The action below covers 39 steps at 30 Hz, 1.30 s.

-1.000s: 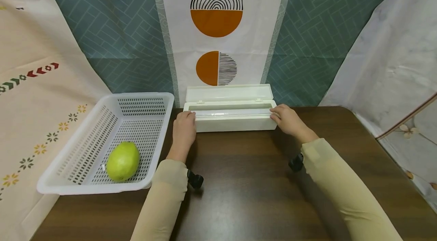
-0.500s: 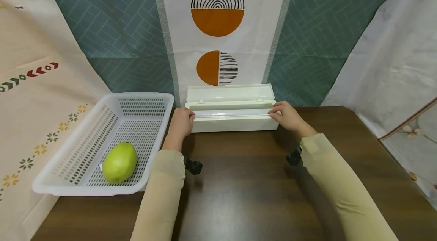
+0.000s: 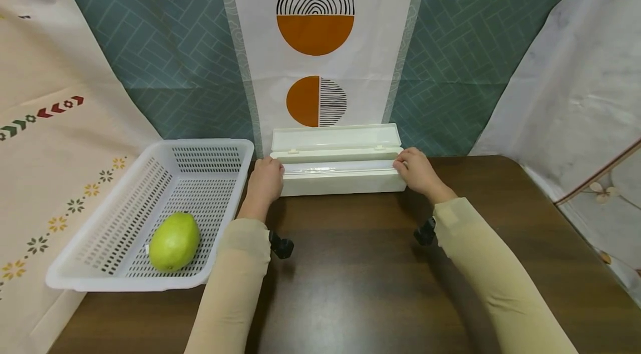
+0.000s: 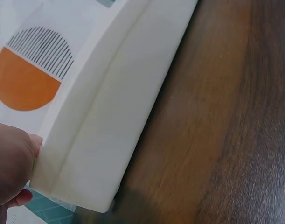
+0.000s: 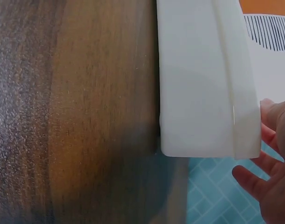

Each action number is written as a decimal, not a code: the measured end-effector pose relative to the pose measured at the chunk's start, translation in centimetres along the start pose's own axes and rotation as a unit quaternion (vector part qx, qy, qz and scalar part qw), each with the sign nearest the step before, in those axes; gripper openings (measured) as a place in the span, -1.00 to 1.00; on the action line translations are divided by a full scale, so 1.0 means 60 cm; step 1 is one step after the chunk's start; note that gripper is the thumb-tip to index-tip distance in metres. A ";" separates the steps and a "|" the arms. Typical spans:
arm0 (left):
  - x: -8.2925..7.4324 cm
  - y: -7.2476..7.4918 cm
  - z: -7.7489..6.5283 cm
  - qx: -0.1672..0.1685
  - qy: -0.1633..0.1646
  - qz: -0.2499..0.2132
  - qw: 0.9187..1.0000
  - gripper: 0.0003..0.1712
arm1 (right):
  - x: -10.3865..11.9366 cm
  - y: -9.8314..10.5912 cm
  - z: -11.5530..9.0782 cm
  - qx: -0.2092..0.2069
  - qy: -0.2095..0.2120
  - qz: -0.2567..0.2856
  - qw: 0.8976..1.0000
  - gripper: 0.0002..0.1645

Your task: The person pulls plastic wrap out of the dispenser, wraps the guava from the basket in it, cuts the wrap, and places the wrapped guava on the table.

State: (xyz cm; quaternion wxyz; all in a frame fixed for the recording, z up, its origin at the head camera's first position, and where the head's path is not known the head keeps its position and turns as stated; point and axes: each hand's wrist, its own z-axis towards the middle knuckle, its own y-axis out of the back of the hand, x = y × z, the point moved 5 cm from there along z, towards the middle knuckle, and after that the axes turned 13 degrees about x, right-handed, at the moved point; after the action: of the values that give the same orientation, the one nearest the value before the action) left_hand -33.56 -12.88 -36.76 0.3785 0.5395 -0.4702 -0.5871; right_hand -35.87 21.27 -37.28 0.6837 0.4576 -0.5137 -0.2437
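Note:
A long white plastic wrap dispenser (image 3: 345, 183) lies along the back of the table, its lid (image 3: 335, 136) tipped back. Inside, a shiny roll of plastic wrap (image 3: 338, 166) runs the length of the box. My left hand (image 3: 267, 180) is at the left end, thumb and fingers pinching the wrap over the top edge. At the opposite end, my right hand (image 3: 419, 173) does the same with thumb and forefinger, while its other fingers (image 5: 247, 179) spread beside the box end. The box walls hide both pinching tips in the wrist views.
Left of the box stands a white slotted basket (image 3: 245, 176) holding a green, pomelo-like fruit (image 3: 174, 241). A patterned cloth (image 3: 430, 103) hangs right behind the dispenser. The dark wooden table (image 3: 345, 276) stretches in front of it.
My left hand has slid slightly to the left, uncovering more of the box's front corner. The right hand's fingers have shifted a little at its end. Dispenser and basket stay put.

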 end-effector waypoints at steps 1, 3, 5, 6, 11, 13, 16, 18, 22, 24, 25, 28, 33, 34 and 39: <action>0.000 0.000 0.000 -0.002 -0.001 0.004 1.000 -0.71 | 0.000 0.000 -0.001 0.000 -0.002 0.000 1.000 -0.72; 0.001 -0.001 0.001 -0.006 -0.001 0.011 1.000 -0.70 | 0.000 0.001 -0.002 -0.002 -0.006 0.001 1.000 -0.72; 0.001 0.000 0.001 -0.010 -0.001 0.016 1.000 -0.70 | 0.001 0.003 -0.003 -0.001 -0.009 0.001 1.000 -0.71; 0.001 0.000 0.001 -0.011 -0.001 0.019 1.000 -0.70 | 0.001 0.003 -0.003 -0.002 -0.009 0.002 1.000 -0.71; 0.002 0.002 0.000 -0.019 -0.005 0.029 0.999 -0.71 | 0.001 0.006 -0.005 -0.004 -0.006 0.005 1.000 -0.70; 0.002 0.001 0.000 -0.024 -0.008 0.032 0.999 -0.71 | 0.000 0.007 -0.006 -0.007 -0.008 0.009 1.000 -0.70; 0.002 0.000 0.002 -0.027 -0.010 0.034 0.999 -0.70 | 0.000 0.010 -0.008 -0.013 -0.009 0.015 1.000 -0.71; 0.001 0.000 0.003 -0.027 -0.011 0.035 0.999 -0.70 | 0.000 0.013 -0.010 -0.018 -0.010 0.017 1.000 -0.70; 0.002 -0.001 0.004 -0.023 -0.009 0.027 0.999 -0.70 | -0.002 0.019 -0.012 -0.022 -0.011 0.022 0.999 -0.67; 0.002 0.000 0.004 -0.026 -0.007 0.021 0.999 -0.70 | -0.005 0.021 -0.013 -0.021 -0.016 0.026 0.999 -0.65; 0.003 0.000 0.003 -0.027 -0.006 0.017 0.999 -0.71 | -0.007 0.021 -0.012 -0.021 -0.019 0.028 0.999 -0.64; 0.004 0.003 0.003 -0.032 -0.003 0.003 0.999 -0.72 | -0.012 0.023 -0.011 -0.024 -0.028 0.034 0.999 -0.62; 0.007 0.008 0.003 -0.038 0.004 -0.032 0.999 -0.72 | -0.016 0.024 -0.006 -0.031 -0.040 0.052 0.997 -0.60; 0.008 0.010 0.003 -0.039 0.007 -0.043 0.998 -0.72 | -0.016 0.025 -0.005 -0.033 -0.044 0.057 0.997 -0.60; 0.012 0.016 0.004 -0.038 0.015 -0.086 0.995 -0.71 | -0.015 0.026 -0.003 -0.037 -0.057 0.083 0.994 -0.62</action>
State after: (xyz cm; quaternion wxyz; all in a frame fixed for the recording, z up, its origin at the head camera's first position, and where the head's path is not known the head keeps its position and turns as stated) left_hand -33.97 -13.77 -36.06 0.3538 0.5721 -0.3940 -0.6263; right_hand -36.22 22.79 -36.37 0.6875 0.3729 -0.5790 -0.2303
